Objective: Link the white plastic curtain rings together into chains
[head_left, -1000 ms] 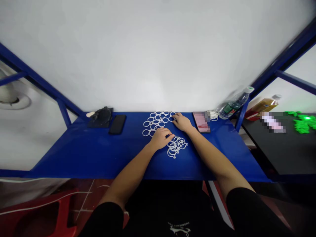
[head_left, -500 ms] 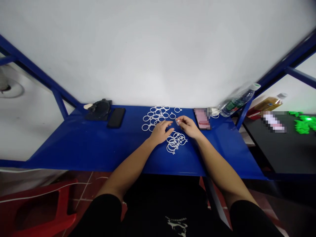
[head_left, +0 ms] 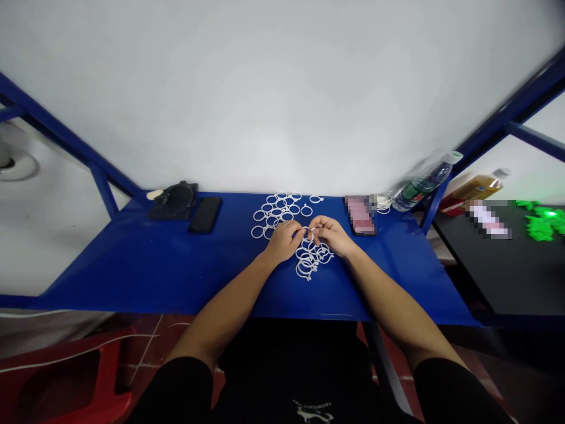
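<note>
Single head cam looks fwd & down from close above blue desk (head_left: 145, 271), facing wall (head_left: 282, 100).

- The left hand (head_left: 282, 240) is turned inward, back upward, fingers curled, thumb and forefinger drawn together in a pinch.
- The right hand (head_left: 331, 235) faces it, fingers bent, also pinching.
- Their fingertips sit just beside each other.
- The left forearm (head_left: 233, 297) and right forearm (head_left: 384, 288) slant forward, converging toward the hands.

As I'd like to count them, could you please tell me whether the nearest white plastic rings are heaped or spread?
Heaped: the nearest white plastic rings overlap one another.
</note>
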Demonstrator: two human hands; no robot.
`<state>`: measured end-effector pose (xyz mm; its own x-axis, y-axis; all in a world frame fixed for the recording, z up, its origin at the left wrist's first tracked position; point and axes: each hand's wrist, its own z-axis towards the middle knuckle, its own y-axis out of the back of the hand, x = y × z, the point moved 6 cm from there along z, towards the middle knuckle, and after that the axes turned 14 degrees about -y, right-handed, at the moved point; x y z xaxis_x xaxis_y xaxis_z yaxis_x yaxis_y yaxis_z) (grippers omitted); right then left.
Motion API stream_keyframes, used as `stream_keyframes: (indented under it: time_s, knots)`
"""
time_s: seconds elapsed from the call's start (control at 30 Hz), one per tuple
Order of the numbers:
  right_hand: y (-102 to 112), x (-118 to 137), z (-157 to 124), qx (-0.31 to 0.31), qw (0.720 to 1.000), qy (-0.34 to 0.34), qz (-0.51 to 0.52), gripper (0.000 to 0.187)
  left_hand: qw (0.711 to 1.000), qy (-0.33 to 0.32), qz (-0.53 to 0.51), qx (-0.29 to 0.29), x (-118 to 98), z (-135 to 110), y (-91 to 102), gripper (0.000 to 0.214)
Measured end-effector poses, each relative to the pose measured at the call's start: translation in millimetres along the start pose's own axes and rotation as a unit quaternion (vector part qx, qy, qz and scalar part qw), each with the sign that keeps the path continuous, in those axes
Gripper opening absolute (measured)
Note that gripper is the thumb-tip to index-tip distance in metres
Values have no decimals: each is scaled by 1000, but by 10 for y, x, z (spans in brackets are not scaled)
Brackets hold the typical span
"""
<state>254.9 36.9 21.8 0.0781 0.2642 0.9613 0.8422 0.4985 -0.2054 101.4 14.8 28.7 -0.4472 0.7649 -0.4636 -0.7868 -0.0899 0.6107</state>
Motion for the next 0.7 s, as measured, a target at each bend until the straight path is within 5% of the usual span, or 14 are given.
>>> stream_keyframes:
  time_s: [0.7]
  knots:
    - [111, -85, 80, -81, 996, 18, -14, 12, 1000, -12, 0, 11, -23, 8, -13, 33]
